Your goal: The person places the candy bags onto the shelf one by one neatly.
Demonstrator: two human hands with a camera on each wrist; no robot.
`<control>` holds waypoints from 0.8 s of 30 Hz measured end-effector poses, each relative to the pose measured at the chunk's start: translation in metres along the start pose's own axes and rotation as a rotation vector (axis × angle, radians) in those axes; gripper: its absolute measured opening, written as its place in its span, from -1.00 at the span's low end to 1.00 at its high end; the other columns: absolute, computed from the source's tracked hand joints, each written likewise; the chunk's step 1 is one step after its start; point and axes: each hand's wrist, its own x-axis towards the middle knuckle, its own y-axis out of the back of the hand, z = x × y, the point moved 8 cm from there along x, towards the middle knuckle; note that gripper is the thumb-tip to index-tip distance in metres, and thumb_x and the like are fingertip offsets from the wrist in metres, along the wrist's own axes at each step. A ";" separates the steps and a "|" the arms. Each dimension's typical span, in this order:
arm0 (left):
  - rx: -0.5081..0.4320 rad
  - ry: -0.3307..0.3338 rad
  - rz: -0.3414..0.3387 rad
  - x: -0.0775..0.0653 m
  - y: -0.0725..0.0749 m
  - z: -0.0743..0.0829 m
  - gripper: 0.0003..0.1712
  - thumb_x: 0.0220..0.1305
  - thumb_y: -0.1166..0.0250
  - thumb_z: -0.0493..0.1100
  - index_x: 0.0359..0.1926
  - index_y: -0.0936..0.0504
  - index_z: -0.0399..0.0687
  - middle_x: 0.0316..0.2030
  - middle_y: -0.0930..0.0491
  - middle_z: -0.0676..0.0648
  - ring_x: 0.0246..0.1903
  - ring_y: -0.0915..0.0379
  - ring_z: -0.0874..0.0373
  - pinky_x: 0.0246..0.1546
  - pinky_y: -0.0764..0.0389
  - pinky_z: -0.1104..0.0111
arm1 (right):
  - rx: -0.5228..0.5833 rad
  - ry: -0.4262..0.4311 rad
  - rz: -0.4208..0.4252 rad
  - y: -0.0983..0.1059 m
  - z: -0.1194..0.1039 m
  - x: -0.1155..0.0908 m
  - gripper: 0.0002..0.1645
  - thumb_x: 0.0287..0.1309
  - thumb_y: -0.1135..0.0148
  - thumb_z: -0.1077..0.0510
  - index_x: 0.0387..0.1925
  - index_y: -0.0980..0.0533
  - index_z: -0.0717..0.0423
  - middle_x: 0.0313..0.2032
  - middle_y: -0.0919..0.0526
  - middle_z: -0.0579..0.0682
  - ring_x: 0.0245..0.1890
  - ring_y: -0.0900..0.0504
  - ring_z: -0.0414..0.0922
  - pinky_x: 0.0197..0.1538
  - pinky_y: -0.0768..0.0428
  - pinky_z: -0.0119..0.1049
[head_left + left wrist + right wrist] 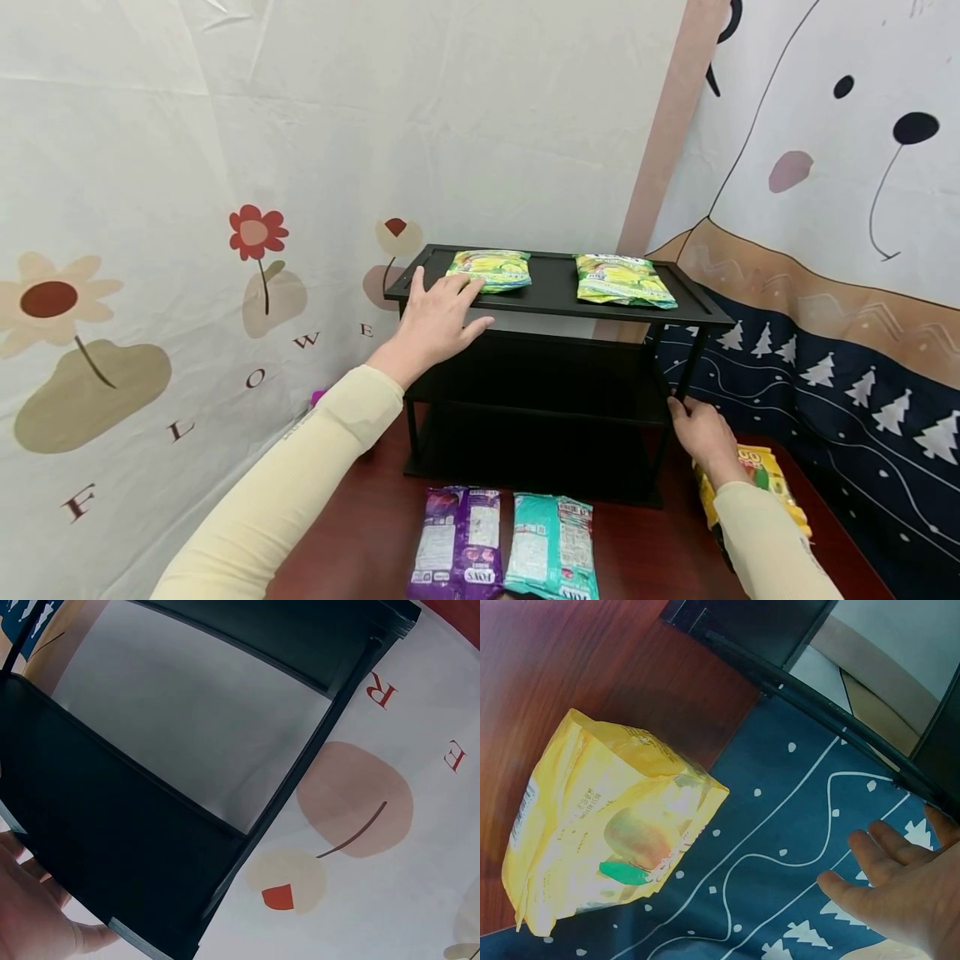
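A black shelf rack (555, 310) stands on the table, seen in all views. Two green-and-yellow candy packets, the left packet (504, 268) and the right packet (622, 280), lie on its top tier. My left hand (435, 325) is at the top tier's front edge, fingers spread and reaching to the left packet; whether they touch it I cannot tell. In the left wrist view the hand (34, 915) shows beside the tier. My right hand (703, 432) is at the rack's right side, its fingertips against the frame; in the right wrist view its fingers (881, 855) are extended.
A purple packet (457, 542) and a teal packet (552, 543) lie on the red-brown table (345, 517) before the rack. To the right is a yellow mango packet (607, 832). Printed fabric (480, 125) hangs close behind the rack and along the right.
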 end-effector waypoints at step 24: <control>-0.081 0.009 0.038 -0.003 0.005 -0.001 -0.24 0.39 -0.14 0.29 0.46 -0.32 0.03 0.34 -0.35 -0.18 0.33 -0.25 -0.12 0.35 0.15 -0.29 | -0.007 0.001 -0.007 -0.001 0.001 0.001 -0.14 0.52 0.36 -0.27 0.34 -0.28 0.41 0.22 -0.36 0.51 0.04 -0.42 0.35 0.12 -0.33 0.34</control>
